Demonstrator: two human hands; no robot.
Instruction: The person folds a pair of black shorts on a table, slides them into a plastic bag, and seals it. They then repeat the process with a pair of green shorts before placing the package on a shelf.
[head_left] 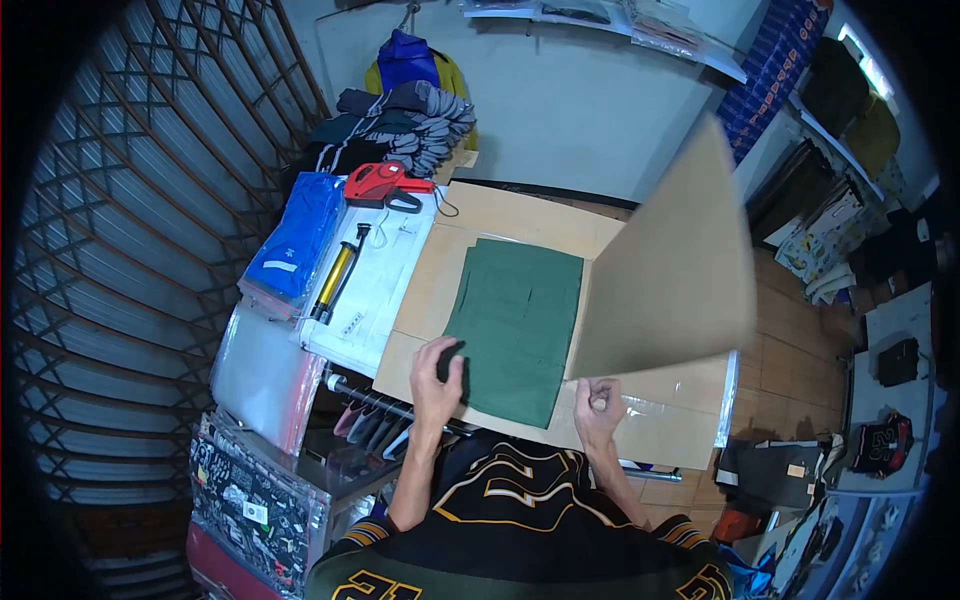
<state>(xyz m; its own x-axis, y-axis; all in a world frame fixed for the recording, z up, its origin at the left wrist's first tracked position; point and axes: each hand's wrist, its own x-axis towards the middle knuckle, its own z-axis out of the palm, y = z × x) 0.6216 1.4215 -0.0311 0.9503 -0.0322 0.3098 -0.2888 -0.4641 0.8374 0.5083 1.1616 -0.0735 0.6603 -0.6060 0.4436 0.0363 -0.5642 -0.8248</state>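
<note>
Guiding the raised cardboard panel [670,270] well calls for a light touch at its lower edge, so that it swings without dragging the green cloth [520,330]. The cloth lies flat in the middle of the frame on the cardboard base [650,400], its right side close beside the panel. The person's left hand [436,385] is loosely open, fingers bent and thumb apart, at the cloth's lower left edge; gentle, spread contact there would steady the fabric without bunching it. The right hand [598,410] is curled just below the panel's lower left corner; the panel is blurred, so whether those fingers grasp it cannot be told. Small creases show mid-cloth, and smoothing them outward with flat fingers would help the fabric lie even.
</note>
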